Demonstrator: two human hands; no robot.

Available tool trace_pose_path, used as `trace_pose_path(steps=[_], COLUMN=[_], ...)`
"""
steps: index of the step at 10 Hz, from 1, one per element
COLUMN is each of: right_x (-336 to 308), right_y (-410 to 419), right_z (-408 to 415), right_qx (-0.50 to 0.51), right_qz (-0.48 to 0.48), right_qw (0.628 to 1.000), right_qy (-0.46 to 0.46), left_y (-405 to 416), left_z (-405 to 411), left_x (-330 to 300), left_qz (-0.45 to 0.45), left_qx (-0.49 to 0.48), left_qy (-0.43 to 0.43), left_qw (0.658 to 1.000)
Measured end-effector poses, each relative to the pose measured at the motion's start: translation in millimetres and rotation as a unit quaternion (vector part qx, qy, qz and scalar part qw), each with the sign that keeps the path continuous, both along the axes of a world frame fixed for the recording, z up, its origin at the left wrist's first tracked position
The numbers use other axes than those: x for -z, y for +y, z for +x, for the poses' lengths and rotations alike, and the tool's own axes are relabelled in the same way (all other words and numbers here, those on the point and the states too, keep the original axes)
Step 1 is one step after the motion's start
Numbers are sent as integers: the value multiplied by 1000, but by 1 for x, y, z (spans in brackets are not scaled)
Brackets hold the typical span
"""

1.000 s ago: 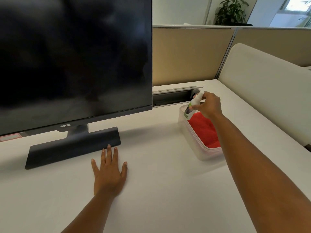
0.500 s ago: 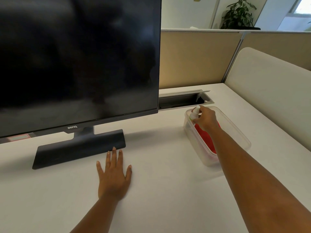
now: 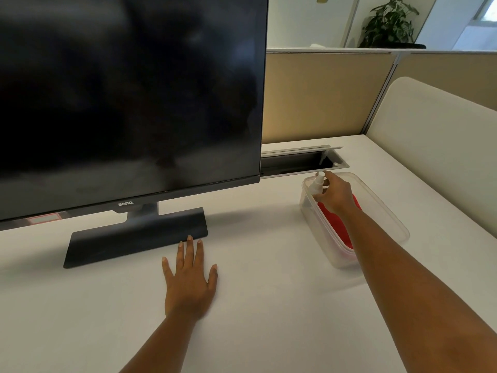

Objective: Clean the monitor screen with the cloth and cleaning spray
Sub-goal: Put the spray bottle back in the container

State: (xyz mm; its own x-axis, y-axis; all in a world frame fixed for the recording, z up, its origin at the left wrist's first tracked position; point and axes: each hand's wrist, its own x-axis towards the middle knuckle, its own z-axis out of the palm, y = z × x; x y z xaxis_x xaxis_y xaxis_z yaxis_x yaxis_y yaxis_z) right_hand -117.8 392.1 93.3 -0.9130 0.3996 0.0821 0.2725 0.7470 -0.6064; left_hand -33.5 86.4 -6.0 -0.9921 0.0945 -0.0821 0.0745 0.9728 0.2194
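Note:
A black monitor [image 3: 129, 98] with a dark screen stands on its flat base [image 3: 134, 238] at the left of the white desk. A clear plastic box [image 3: 384, 211] sits to the right of it and holds a red cloth [image 3: 336, 227]. The small white spray bottle [image 3: 317, 184] stands upright in the box's far left corner. My right hand [image 3: 336, 195] is inside the box with its fingers around the bottle. My left hand [image 3: 188, 281] lies flat on the desk, fingers spread, just in front of the base.
An open cable tray [image 3: 298, 160] is set into the desk behind the box. Beige partition panels [image 3: 322, 95] close the far edge, and a white curved divider [image 3: 441, 146] closes the right side. A potted plant [image 3: 390, 22] stands beyond the partition.
My right hand has lowered the spray bottle from above the box down into its far left corner. My left hand has stayed flat on the desk.

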Motion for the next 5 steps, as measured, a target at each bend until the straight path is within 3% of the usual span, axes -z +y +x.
trace_pose_path(steps=[1, 2, 3, 5], right_x=[-8, -44, -47, -15], right_y=[0, -13, -10, -26], right_z=[-3, 12, 10, 30], right_qx=[6, 16, 41, 102], right_qz=[-10, -16, -18, -27], right_qw=[1000, 998, 996, 992], right_qy=[5, 66, 76, 64], left_y=[2, -10, -8, -2], left_z=[-6, -14, -15, 6], left_x=[-2, -32, -32, -15], left_qz=[0, 1, -8, -15], left_qx=[-1, 15, 4, -13], left_qy=[6, 39, 16, 24], left_qw=[1000, 999, 1000, 1000])
